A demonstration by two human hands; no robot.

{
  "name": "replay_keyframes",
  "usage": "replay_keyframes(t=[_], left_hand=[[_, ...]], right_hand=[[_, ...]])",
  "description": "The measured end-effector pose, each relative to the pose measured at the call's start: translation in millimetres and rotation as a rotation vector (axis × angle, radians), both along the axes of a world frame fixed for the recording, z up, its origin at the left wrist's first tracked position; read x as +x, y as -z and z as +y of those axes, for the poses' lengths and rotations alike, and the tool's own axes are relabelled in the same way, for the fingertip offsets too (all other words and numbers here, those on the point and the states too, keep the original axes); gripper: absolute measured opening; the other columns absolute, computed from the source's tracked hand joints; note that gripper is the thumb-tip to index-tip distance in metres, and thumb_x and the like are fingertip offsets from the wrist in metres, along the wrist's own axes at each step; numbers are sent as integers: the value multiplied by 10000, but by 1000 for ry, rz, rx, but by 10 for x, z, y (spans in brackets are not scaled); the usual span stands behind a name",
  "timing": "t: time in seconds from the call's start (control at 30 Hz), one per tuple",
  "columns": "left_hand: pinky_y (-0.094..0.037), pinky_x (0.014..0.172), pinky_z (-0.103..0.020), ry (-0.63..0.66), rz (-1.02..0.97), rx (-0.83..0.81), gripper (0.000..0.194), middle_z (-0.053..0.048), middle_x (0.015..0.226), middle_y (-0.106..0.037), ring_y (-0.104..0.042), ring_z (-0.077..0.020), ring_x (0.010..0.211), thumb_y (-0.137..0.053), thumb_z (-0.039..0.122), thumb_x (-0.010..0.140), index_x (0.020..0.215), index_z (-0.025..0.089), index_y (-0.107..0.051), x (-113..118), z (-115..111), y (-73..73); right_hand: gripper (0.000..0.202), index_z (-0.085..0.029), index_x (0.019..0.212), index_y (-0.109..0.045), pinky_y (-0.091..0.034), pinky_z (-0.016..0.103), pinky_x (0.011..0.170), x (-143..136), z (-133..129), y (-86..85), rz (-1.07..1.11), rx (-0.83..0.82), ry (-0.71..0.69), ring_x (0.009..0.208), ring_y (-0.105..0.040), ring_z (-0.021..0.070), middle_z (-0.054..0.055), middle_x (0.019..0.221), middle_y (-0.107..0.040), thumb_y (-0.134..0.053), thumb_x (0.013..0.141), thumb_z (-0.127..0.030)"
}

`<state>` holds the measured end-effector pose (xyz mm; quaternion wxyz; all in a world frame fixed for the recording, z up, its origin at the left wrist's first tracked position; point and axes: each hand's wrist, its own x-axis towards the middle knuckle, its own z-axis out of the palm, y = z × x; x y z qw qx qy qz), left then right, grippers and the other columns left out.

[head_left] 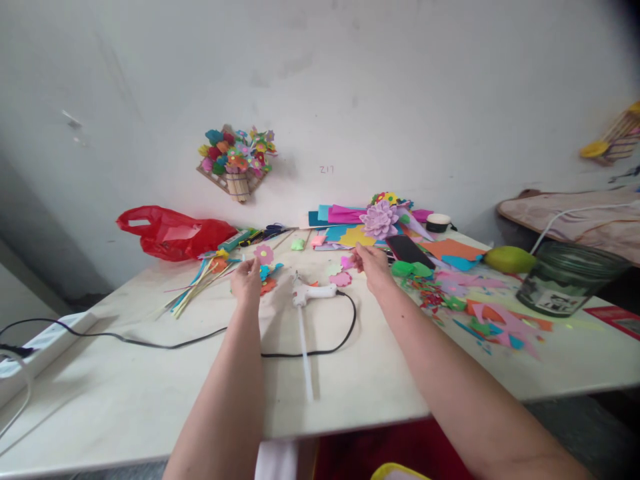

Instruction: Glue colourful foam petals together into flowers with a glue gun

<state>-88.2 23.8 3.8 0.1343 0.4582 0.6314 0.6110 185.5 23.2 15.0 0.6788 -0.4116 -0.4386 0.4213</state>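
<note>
My left hand [246, 277] is closed in a pinch beside a pink paper flower [263, 253] and blue and orange flower pieces; what its fingers hold is too small to make out. My right hand [371, 265] is also closed, with its fingertips at a small bright pink piece [347, 262]. A pink scalloped shape [341, 279] lies just below that piece. Between my hands a white glue gun [314, 292] rests on the table, a long clear glue stick [304, 353] stretching from it toward the front edge.
A black cord [165, 345] crosses the white table [125, 393] toward a power strip [45, 347]. At the back left lies a red bag [175, 233]. Foam scraps [500, 323], a phone [409, 251] and a green jar [565, 280] stand or lie to the right.
</note>
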Motion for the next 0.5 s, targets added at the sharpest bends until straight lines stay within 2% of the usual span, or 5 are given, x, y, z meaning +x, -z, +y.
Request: replay_keyframes(t=[0.03,0.1,0.23,0.5], left_hand=[[-426,701,-339,-109,24,-36,303,-31,624,-613,-585,-228,746,-549,492,652,713,203,-616,-34,-2,8],[-395,787,-385,-218,87,-48,273,-60,678,-635,-561,-268,847,-591,467,620,681,204,-636,-81,-5,15],[-307,914,-439,-252,185,-68,227,-88,739,-648,-488,-301,991,-603,418,625,664,202,-658,-126,-4,18],[-374,853,-433,-361,224,-344,308,-97,959,-627,-394,-307,1108,-562,455,663,819,210,-666,-106,-64,-1]], right_hand=[[282,-139,646,-557,-284,195,357,6,8,3,-4,-6,7,376,-440,64,7,509,-571,-583,643,-420],[246,-133,668,-575,-283,193,358,11,18,8,-12,-20,21,377,-443,63,10,518,-581,-587,637,-377],[204,-127,671,-592,-284,190,357,7,10,7,-34,-28,39,378,-441,62,11,517,-591,-604,614,-322],[151,-122,592,-565,-275,164,342,6,13,26,-81,-14,58,363,-421,46,-8,476,-568,-587,623,-268]])
